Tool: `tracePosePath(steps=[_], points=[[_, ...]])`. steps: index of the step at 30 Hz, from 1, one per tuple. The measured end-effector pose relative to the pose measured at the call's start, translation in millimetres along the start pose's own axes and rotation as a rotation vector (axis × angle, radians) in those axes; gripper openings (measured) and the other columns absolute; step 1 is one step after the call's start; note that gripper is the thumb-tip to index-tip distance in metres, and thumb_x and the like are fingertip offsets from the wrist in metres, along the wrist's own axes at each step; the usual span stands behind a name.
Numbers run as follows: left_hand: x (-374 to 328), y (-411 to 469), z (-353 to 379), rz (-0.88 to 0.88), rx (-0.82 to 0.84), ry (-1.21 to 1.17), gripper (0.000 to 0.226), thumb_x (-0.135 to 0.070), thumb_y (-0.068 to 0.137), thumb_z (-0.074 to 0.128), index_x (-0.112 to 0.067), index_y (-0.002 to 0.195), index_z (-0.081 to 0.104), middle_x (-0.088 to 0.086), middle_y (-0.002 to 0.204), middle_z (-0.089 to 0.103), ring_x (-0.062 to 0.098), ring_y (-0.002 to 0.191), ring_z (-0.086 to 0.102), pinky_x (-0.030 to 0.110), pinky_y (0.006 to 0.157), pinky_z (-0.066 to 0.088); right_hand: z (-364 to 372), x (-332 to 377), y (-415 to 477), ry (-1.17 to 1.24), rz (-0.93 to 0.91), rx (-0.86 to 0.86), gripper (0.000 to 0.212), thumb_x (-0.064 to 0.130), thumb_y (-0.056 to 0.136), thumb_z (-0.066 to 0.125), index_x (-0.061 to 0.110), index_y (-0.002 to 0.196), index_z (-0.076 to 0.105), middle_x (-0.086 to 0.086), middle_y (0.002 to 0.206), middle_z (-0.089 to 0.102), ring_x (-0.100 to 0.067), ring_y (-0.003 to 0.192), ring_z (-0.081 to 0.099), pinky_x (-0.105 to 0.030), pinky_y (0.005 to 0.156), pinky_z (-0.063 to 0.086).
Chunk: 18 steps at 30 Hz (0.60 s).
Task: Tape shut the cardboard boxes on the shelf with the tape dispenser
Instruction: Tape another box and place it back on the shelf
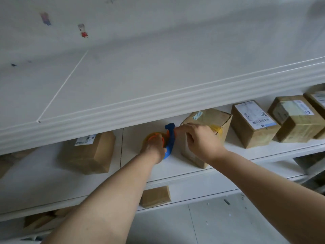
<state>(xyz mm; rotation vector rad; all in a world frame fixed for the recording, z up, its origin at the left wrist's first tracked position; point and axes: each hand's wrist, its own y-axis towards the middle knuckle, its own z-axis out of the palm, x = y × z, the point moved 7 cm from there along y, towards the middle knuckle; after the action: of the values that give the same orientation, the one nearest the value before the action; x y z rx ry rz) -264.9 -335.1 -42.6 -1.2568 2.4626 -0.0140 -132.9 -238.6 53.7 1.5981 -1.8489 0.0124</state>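
A blue and orange tape dispenser [170,138] with a yellowish tape roll stands on the white shelf [175,171], and my left hand [154,148] grips it. Just right of it sits a tilted cardboard box [211,118] with yellow tape on its front corner. My right hand [198,140] rests on this box's near top edge, fingers pinched close to the dispenser's blade end; whether it holds the tape end I cannot tell. Another box [88,152] with a white label lies to the left on the same shelf.
Three more labelled boxes [253,124] [297,118] [316,103] stand in a row at the right of the shelf. A thick white shelf board [158,103] hangs low overhead. A lower shelf holds a box [155,196] and others at the left; grey floor below.
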Motion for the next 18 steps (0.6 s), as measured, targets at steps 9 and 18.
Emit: tracePosePath(steps=[9, 18], points=[[22, 27, 39, 0.037, 0.003, 0.133, 0.063, -0.026, 0.088, 0.056, -0.014, 0.144, 0.029, 0.009, 0.145, 0.037, 0.031, 0.129, 0.040, 0.042, 0.106, 0.033, 16, 2, -23, 0.016, 0.129, 0.012, 0.049, 0.007, 0.077, 0.038, 0.020, 0.107, 0.074, -0.001, 0.101, 0.074, -0.025, 0.089, 0.069, -0.036, 0.075, 0.055], [46, -31, -14, -0.212, -0.147, -0.623, 0.049, -0.032, 0.065, 0.056, -0.023, 0.113, 0.062, 0.003, 0.101, 0.065, 0.028, 0.101, 0.062, 0.028, 0.076, 0.044, 62, -29, -43, 0.168, 0.381, 0.344, 0.037, -0.006, 0.083, 0.046, 0.012, 0.099, 0.075, 0.000, 0.094, 0.072, -0.016, 0.090, 0.066, -0.013, 0.077, 0.048]])
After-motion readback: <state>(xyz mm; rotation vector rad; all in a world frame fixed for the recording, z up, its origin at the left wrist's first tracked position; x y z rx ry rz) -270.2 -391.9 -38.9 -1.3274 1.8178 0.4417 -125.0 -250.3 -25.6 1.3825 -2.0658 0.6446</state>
